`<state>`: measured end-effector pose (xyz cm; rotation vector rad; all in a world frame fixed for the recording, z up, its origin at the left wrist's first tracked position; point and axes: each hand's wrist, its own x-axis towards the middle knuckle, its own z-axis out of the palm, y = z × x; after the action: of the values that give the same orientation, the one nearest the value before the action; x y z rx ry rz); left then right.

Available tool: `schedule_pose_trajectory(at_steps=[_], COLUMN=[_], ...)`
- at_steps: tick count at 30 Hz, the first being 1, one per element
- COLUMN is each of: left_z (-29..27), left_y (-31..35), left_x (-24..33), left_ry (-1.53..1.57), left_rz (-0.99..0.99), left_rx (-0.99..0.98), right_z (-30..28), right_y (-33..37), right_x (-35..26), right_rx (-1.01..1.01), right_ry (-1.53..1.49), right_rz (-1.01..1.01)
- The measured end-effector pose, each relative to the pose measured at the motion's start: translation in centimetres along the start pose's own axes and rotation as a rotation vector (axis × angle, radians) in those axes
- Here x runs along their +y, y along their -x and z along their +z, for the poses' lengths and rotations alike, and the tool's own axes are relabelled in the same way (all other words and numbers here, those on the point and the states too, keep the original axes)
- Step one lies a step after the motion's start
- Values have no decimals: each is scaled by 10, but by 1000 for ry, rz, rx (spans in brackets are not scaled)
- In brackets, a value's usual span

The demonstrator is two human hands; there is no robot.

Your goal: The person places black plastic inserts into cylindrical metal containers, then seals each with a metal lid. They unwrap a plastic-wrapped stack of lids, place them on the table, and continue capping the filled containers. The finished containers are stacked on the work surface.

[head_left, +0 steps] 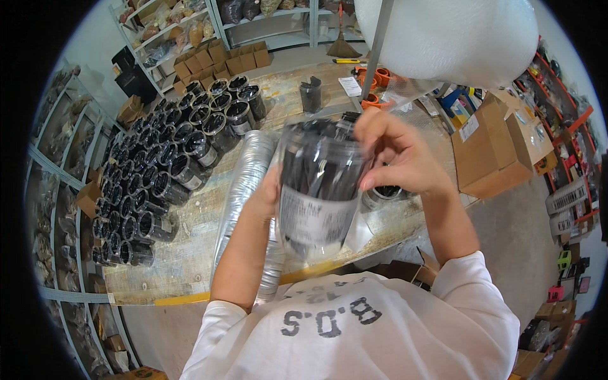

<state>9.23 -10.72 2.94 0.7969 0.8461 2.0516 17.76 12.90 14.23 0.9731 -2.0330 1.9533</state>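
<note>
In front of my chest I hold up a clear plastic jar with a white label and black pieces inside, slightly blurred by motion. My left hand is closed around its left side, with part of the fingers hidden behind it. At the jar's right rim is my right hand, its fingers curled in a pinch beside a black piece that sticks up. Whether they grip that piece or the rim is unclear. Partly covered by the right wrist, another jar with black contents stands on the table.
Many similar jars crowd the table's left. A long silvery ribbed stack lies beside them. One jar stands farther back, near orange tape dispensers. A bubble-wrap roll looms above; a cardboard box is right.
</note>
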Motion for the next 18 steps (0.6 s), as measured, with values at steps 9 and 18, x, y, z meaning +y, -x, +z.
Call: schedule_pose_trajectory(at_steps=[9, 18], left_z=[52, -72], left_y=[-4, 1], left_x=[-34, -132], left_ry=[-934, -544], left_rz=[580, -101], left_rx=[460, 759], right_z=[54, 22], right_y=[23, 59], right_x=[-35, 23], right_rx=[129, 124], right_ry=[635, 417], right_rz=[-25, 239])
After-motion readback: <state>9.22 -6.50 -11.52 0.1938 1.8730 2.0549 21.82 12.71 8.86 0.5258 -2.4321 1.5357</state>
